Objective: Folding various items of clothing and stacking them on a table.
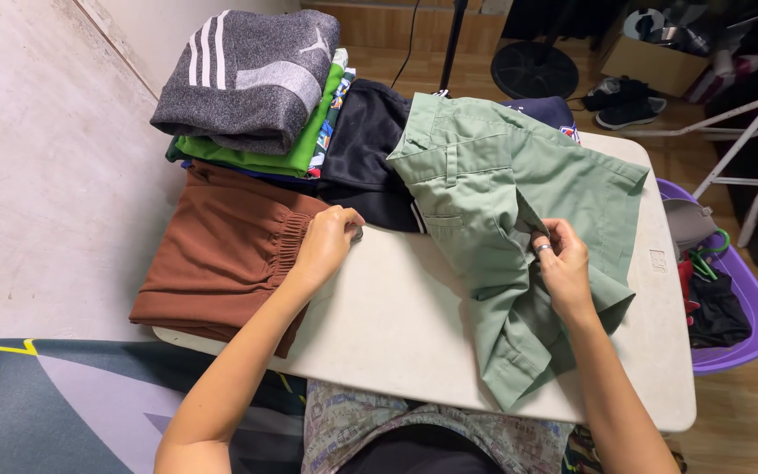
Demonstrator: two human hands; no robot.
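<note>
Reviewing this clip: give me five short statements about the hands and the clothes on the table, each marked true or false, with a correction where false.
1. The right hand pinches a fold of the green shorts. True.
2. The left hand holds the grey striped garment. False: it rests near the elastic edge of the brown garment; the grey one lies untouched on top of the stack.
3. The green shorts lie on the white table. True.
4. The purple basket stands on the table. False: it is on the floor beside the table, on the right.
5. A black garment lies between the stack and the green shorts. True.
</note>
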